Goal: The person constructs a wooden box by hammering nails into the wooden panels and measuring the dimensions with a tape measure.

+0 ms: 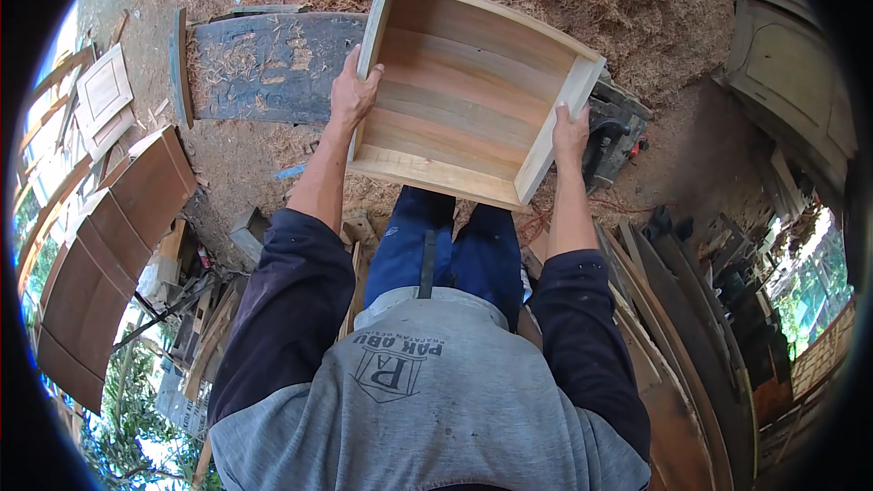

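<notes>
An open, unfinished wooden box (468,91) with pale sides and a planked bottom is held in front of me, above my thighs. My left hand (353,89) grips its left side, fingers wrapped over the rim. On the opposite side, my right hand (570,132) holds the right wall. Behind and left of the box lies a dark, weathered bench top (255,68) with shavings on it. A dark machine (618,141) shows partly from behind the box's right side, beside my right hand.
Heaped wood shavings (637,0) cover the ground beyond the box. Panels (105,95) and a brown board structure (118,245) stand at left. Cabinet doors (791,82) are at upper right, long boards (673,355) lean at lower right, and a thin cord (627,210) runs near the machine.
</notes>
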Tool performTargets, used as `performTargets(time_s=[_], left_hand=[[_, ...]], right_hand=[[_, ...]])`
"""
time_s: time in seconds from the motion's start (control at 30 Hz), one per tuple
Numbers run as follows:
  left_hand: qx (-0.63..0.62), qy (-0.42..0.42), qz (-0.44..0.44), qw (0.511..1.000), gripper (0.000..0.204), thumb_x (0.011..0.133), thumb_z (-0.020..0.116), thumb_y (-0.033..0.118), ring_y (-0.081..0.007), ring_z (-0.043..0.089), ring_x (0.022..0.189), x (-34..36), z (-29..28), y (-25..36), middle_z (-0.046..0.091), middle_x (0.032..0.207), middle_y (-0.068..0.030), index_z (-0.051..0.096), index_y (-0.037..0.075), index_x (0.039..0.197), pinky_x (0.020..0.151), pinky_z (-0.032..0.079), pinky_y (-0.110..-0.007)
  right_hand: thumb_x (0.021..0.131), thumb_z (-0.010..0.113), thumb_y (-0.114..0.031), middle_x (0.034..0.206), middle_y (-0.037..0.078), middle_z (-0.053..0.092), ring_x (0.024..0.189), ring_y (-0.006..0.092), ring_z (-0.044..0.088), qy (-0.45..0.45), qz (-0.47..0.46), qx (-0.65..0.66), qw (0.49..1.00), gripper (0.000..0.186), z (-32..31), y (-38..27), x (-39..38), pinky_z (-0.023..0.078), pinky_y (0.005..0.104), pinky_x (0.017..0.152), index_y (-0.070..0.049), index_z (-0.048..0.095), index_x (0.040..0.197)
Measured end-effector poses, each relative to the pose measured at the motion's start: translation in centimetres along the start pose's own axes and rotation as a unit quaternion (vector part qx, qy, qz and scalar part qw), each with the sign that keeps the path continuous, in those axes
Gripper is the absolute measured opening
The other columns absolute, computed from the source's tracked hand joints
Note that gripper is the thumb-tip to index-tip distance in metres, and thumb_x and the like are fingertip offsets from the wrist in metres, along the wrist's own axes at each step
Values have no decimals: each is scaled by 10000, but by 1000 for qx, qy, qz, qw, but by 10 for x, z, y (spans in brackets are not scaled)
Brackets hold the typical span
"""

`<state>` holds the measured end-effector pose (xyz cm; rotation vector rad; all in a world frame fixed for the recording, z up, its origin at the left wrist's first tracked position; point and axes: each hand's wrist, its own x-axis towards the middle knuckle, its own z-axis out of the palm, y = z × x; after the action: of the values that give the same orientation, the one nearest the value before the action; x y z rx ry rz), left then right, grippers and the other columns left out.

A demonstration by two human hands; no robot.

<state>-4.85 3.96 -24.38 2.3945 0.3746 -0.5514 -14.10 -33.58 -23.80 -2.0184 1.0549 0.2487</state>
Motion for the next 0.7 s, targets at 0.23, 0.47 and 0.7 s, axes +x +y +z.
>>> performTargets(time_s=[0.23, 0.47, 0.7], left_hand=[[51, 60, -43, 996, 603, 843, 649, 382, -455, 634, 1000, 3, 9, 4, 665, 1067, -266, 506, 132, 1372, 898, 494, -500], [83, 46, -76, 993, 587, 832, 656, 367, -453, 642, 957, 2, 6, 17, 674, 1044, -247, 525, 121, 1349, 855, 509, -502], [81, 79, -58, 992, 596, 821, 659, 386, -448, 661, 882, 2, 11, 7, 686, 955, -252, 530, 131, 1344, 814, 521, -507]], right_hand=[[843, 649, -254, 1008, 218, 696, 972, 383, 667, 60, -15, -23, 998, 374, 13, 12, 16, 500, 446, 843, -10, 611, 1125], [834, 649, -243, 1005, 226, 695, 963, 396, 665, 69, -17, -39, 997, 360, 14, 8, 18, 504, 449, 836, -2, 620, 1101], [836, 650, -252, 998, 237, 694, 956, 405, 665, 67, -14, -64, 996, 370, 14, 6, 18, 507, 453, 830, 7, 625, 1100]])
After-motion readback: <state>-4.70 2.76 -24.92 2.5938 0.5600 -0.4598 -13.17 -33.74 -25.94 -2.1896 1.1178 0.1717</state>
